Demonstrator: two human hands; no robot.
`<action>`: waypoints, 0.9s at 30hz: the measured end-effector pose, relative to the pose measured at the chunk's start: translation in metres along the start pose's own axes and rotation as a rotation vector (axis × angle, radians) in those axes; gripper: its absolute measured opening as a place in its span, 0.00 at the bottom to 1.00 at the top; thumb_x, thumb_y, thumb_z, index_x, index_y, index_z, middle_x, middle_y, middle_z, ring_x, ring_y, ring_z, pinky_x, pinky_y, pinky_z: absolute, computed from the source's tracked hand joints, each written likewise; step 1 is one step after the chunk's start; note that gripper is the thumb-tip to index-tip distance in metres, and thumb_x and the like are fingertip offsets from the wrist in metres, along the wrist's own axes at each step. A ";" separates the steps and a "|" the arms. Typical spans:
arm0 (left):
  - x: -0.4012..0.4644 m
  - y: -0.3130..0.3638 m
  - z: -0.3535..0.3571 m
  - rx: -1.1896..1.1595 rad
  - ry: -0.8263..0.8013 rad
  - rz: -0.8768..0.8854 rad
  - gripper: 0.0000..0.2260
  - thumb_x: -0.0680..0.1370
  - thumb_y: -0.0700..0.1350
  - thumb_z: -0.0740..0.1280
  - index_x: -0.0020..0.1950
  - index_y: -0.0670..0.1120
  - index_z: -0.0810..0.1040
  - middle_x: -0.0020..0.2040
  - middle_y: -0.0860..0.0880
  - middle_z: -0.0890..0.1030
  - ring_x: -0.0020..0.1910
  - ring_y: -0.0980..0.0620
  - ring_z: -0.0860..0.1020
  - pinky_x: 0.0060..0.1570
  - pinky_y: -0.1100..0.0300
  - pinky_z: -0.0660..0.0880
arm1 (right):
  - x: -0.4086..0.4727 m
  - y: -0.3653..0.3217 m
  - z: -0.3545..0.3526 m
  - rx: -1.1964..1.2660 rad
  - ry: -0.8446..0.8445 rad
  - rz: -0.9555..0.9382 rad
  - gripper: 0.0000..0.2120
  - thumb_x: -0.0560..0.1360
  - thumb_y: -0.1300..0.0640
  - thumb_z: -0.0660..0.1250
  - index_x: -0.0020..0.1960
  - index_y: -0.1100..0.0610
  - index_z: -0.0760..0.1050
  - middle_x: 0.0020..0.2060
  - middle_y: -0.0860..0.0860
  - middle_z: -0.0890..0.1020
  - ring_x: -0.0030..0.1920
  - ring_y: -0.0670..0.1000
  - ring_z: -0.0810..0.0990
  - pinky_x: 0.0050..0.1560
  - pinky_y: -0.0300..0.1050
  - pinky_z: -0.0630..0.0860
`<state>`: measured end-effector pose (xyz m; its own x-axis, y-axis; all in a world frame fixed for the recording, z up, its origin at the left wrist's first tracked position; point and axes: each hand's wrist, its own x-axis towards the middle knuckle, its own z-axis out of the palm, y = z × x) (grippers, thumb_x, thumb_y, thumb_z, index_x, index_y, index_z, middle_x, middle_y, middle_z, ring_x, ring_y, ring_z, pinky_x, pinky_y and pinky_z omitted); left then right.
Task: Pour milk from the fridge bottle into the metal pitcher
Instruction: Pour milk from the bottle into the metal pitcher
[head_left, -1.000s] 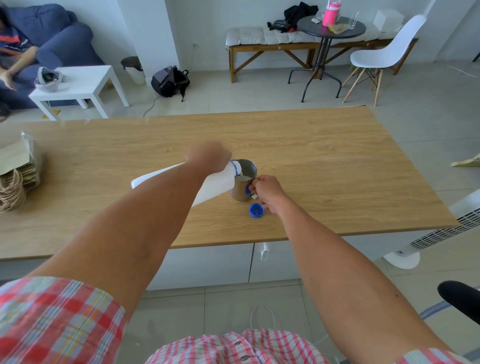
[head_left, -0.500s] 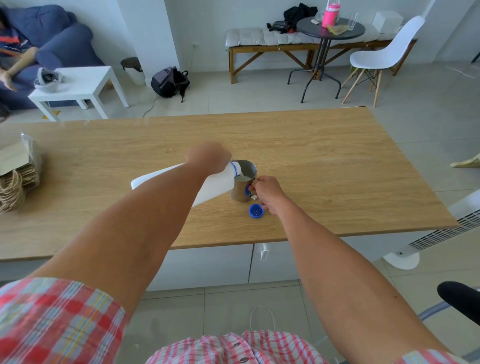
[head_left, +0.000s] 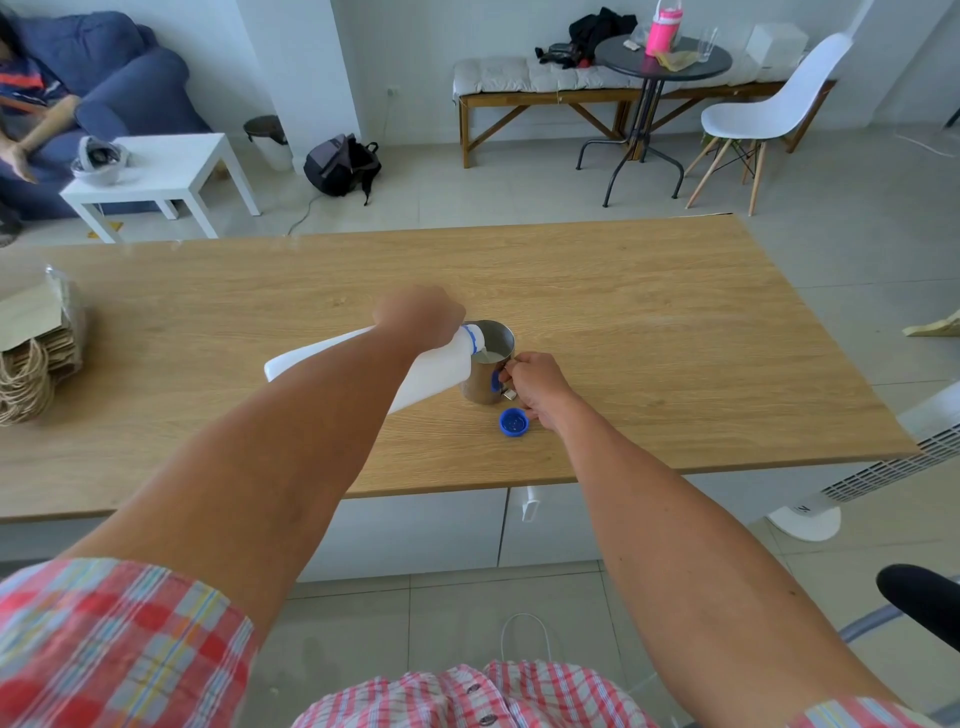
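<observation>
From the head camera you look down along both of your bare forearms to a long wooden worktop (head_left: 649, 332).

Your left hand (head_left: 418, 317) is wrapped around the upper part of a white milk bottle (head_left: 431, 371), near its neck. The bottle is tipped well over, its base out to the left of that hand and raised, its open mouth with a blue neck ring lowered over the rim of the metal pitcher (head_left: 488, 364). The mouth sits just at or inside the rim; whether it touches the metal cannot be told. White milk shows inside the pitcher, below the bottle mouth.

The pitcher stands upright on the worktop, between your two hands, just right of your left hand. Your right hand (head_left: 535, 387) is closed on the pitcher's handle, at the side nearest you, fingers curled around it.

A blue bottle cap (head_left: 514, 422) lies on the worktop just below your right hand, open side up, close to the pitcher's base but apart from it.

Far to the left of your left hand, at the worktop's edge, lies a stack of paper bags (head_left: 31, 358) with twine handles.

Your short sleeves are pink, red and white plaid.

Beyond the worktop, past both hands, stand a white side table (head_left: 171, 166), a round dark table (head_left: 662, 60) and a white chair (head_left: 769, 111).
</observation>
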<state>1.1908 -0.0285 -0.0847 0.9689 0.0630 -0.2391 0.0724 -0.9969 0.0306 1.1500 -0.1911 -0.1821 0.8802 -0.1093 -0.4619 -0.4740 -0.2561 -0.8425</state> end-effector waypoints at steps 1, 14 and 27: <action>0.000 0.000 0.000 0.002 0.000 0.003 0.12 0.81 0.48 0.56 0.51 0.45 0.77 0.42 0.46 0.76 0.38 0.46 0.75 0.43 0.52 0.69 | 0.000 0.000 0.000 -0.004 0.002 0.001 0.12 0.80 0.64 0.56 0.47 0.59 0.78 0.37 0.56 0.73 0.30 0.50 0.63 0.30 0.43 0.60; 0.002 0.000 0.000 0.007 0.008 0.011 0.11 0.81 0.47 0.57 0.51 0.45 0.77 0.42 0.46 0.76 0.38 0.47 0.74 0.41 0.53 0.68 | -0.001 0.000 -0.001 -0.006 -0.002 -0.004 0.11 0.79 0.64 0.57 0.48 0.59 0.78 0.39 0.56 0.73 0.32 0.51 0.64 0.32 0.43 0.61; 0.000 0.000 0.000 0.015 0.011 0.020 0.12 0.82 0.49 0.56 0.50 0.45 0.76 0.41 0.46 0.76 0.35 0.48 0.72 0.40 0.53 0.68 | 0.002 0.001 0.000 -0.004 -0.004 0.005 0.12 0.80 0.63 0.56 0.49 0.58 0.79 0.40 0.56 0.74 0.31 0.50 0.64 0.29 0.43 0.61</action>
<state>1.1908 -0.0283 -0.0844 0.9727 0.0434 -0.2281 0.0494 -0.9986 0.0203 1.1510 -0.1917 -0.1832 0.8776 -0.1072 -0.4672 -0.4783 -0.2591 -0.8391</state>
